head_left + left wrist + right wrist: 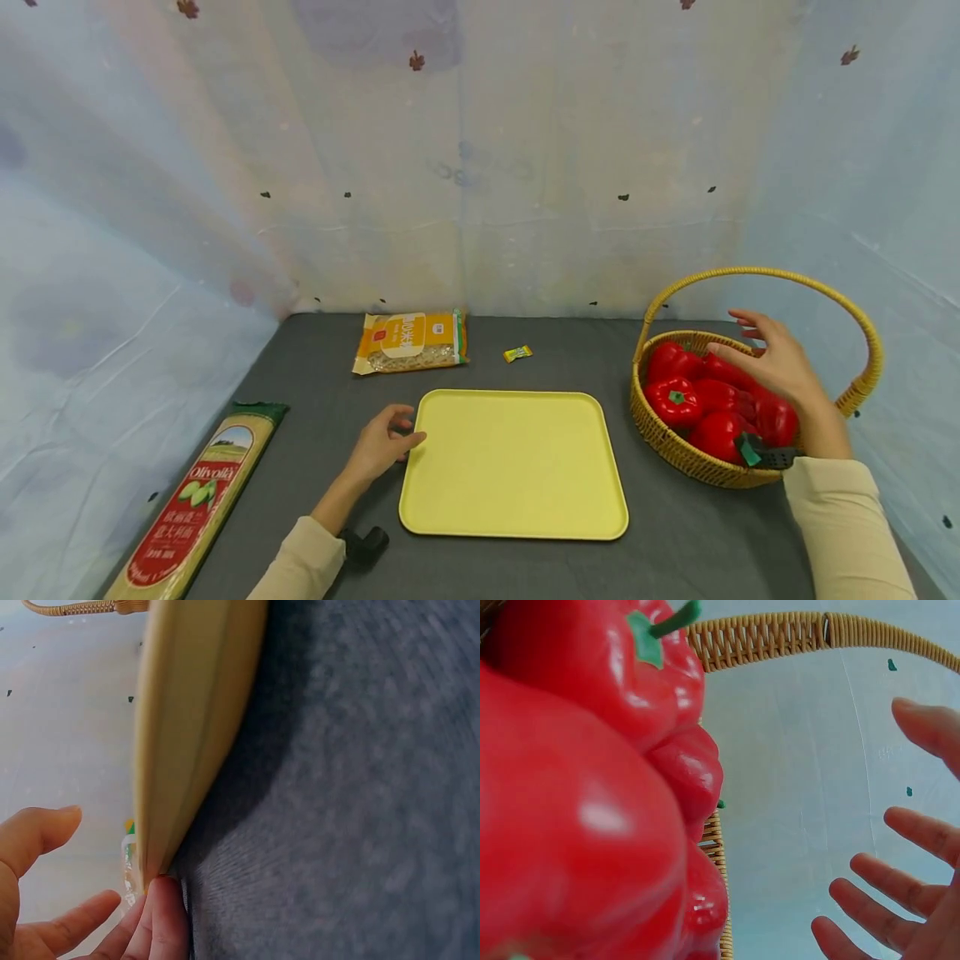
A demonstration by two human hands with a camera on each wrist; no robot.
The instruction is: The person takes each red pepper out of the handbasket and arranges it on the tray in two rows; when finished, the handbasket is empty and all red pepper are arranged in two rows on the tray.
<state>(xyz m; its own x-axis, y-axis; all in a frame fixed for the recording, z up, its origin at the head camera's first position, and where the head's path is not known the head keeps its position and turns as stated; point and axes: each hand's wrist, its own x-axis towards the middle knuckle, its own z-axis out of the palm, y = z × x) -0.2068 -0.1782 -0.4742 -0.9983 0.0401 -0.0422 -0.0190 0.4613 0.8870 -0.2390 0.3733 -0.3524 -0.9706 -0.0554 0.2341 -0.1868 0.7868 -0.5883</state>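
Olivoilà pasta pack (pixel 197 504) at left, orange bag (pixel 411 340) and small yellow packet (pixel 517 354) near the pale backdrop (pixel 532 167)

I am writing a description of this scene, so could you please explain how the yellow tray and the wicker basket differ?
The yellow tray is a rounded rectangle, while the wicker basket is roundish. The tray is shallow and smooth; the basket is deeper and woven. The basket has a tall arched handle, but the tray shows none. Both sit on the dark grey table and have yellowish tones.
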